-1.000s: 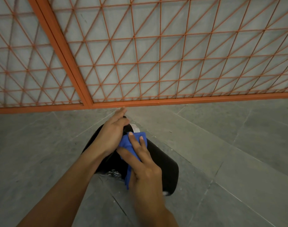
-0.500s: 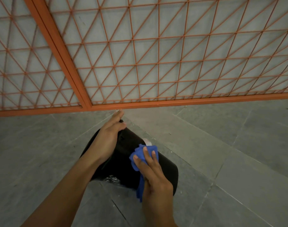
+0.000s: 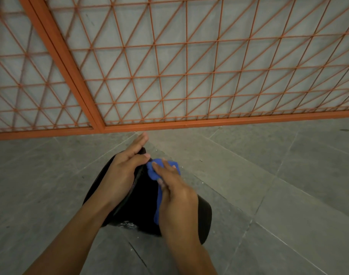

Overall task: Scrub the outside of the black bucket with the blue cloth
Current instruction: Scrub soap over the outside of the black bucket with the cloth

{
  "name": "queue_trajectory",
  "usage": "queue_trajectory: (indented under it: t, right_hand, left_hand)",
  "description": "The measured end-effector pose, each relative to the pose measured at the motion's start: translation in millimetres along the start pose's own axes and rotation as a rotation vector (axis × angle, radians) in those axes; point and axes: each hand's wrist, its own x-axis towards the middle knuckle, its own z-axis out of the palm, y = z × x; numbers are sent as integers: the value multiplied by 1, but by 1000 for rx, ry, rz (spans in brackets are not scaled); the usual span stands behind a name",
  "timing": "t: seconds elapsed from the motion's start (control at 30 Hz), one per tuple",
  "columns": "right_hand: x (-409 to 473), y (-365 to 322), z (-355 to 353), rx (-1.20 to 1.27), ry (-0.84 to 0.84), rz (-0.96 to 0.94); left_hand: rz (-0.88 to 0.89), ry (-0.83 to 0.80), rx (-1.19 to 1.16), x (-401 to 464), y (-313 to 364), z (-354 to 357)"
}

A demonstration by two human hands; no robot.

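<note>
The black bucket (image 3: 143, 197) lies on its side on the grey tiled floor, its far end pointing toward the orange grille. My left hand (image 3: 124, 169) rests on the bucket's upper left side, fingers straight and reaching past its far edge, thumb across the top. My right hand (image 3: 175, 193) presses the bunched blue cloth (image 3: 155, 171) against the bucket's upper far part, fingers laid over the cloth. A strip of cloth hangs down along my palm to the wrist. Much of the bucket is hidden under both hands.
An orange metal grille (image 3: 169, 76) with a thick frame bar (image 3: 209, 121) stands just beyond the bucket. Grey floor tiles (image 3: 268, 185) spread to the right and left. A wet, foamy patch (image 3: 128, 225) shows by the bucket's near edge.
My right hand slid down the bucket with the cloth, then back up toward the far end beside my left thumb. My left hand stayed on the bucket.
</note>
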Motion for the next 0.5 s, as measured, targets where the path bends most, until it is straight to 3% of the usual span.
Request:
queue_trajectory:
  t: [0.1,0.2,0.4,0.5]
  right_hand:
    - [3,1,-10,7,-7,92]
    - [-4,-6,-15,22,-32,54]
    - [10,-5,-12,23,66,87]
    - [4,-6,-17,169,76,154]
  left_hand:
    - [16,-32,16,-4,4,3]
    - [34,-90,34,-6,4,8]
    - [71,-219,114,-14,7,10]
    - [107,-277,152,-22,9,10]
